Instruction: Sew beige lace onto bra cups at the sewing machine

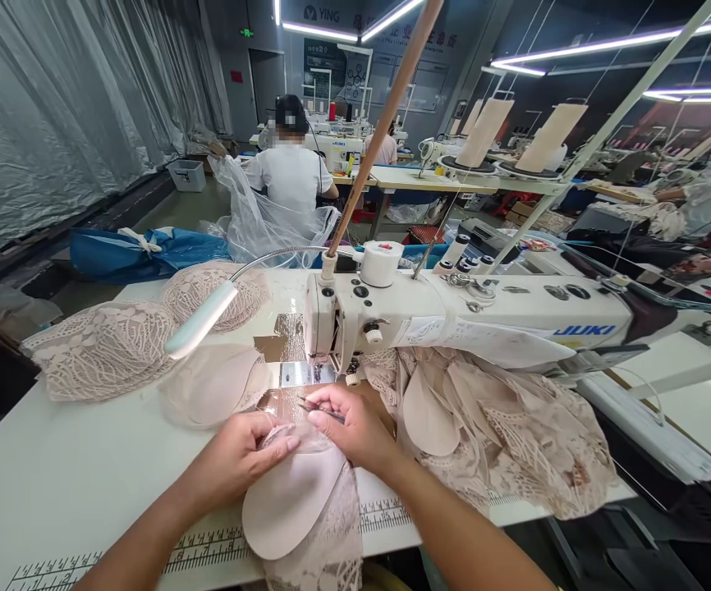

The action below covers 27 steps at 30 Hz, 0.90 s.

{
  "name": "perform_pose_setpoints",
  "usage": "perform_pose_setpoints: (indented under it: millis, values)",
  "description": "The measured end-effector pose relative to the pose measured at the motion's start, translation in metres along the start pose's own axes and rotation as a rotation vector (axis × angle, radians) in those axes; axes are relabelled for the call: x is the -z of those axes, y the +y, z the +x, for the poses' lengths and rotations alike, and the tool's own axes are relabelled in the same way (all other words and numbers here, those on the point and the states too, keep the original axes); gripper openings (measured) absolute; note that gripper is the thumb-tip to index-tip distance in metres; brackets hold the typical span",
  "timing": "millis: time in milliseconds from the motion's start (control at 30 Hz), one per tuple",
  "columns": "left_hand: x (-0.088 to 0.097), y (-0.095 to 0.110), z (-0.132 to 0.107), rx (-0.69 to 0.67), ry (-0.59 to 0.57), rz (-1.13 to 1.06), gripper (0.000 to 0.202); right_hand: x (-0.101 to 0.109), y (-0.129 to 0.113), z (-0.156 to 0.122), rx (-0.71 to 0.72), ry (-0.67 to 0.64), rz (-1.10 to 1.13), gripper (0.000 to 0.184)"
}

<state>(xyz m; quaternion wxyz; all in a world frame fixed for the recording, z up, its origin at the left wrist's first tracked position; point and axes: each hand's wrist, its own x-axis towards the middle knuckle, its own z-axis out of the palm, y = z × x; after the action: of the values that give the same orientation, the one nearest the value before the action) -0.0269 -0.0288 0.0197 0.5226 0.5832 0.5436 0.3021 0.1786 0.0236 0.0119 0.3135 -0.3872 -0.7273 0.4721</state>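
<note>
We see the right hand (355,428) with its grip closed narrow around a slim dark metal tool (322,409), thumb and forefinger pinching it so that its tip points toward the left hand (238,460). The left grip is pinched shut on the upper edge of a smooth beige moulded fabric cup (291,502), thumb on top. The cup lies just in front of the needle plate and overhangs the near edge of the white surface (53,476), with pale pink lace trim (324,550) hanging beneath it. Behind the hands stands a white JUKI sewing machine (454,316), with a white gooseneck lamp (201,322) bent out to its left. A heap of lace cups (516,435) lies under the machine arm on the right, and more lace pieces (103,349) lie far left. A printed ruler strip (208,548) runs along the surface edge
</note>
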Motion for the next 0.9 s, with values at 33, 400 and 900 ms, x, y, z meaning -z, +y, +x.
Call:
perform_pose_setpoints:
  millis: [33,400,900]
  values:
    - [0.009,0.003,0.000,-0.027,0.058,0.119,0.034,0.000,0.000,0.000,0.012,0.031,-0.037,0.019]
    - [0.081,-0.022,0.059,0.087,0.272,0.437,0.033,-0.002,0.005,-0.010,0.358,-0.441,-0.716,0.012]
    - [0.061,-0.009,0.031,-0.062,-0.045,0.016,0.028,-0.025,-0.001,0.022,-0.109,-0.119,-0.071,0.019]
